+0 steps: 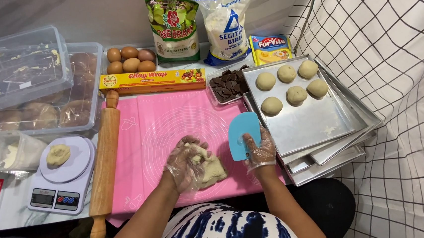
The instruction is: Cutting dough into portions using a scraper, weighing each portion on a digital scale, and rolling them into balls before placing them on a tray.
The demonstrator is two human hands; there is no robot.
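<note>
— Standing along the bench's far edge: green bag (172, 26), white-and-blue bag (225, 26), small yellow packet (270, 49); lying flat before them, long yellow wrap box (152, 81).

— And down at the pink mat (139, 139)?

— Pressing on a pale dough lump (213, 171) near the mat's near edge: left hand (185, 163), gloved in thin clear plastic, fingers curled onto the dough. Gripping a light blue scraper (244, 135) by its lower edge (blade upright, just right of the dough): right hand (259, 150), gloved too.

— Containers?

— Stacked metal trays (321, 121) at the right edge, six smooth dough balls (289, 84) on top. Clear tub of dark chocolate pieces (228, 85) beside them. Brown eggs (130, 59) at the back. Left edge: clear lidded boxes (30, 82) with brown buns, white scale (64, 174) bearing a small dough piece, wooden rolling pin (104, 161) alongside.
</note>
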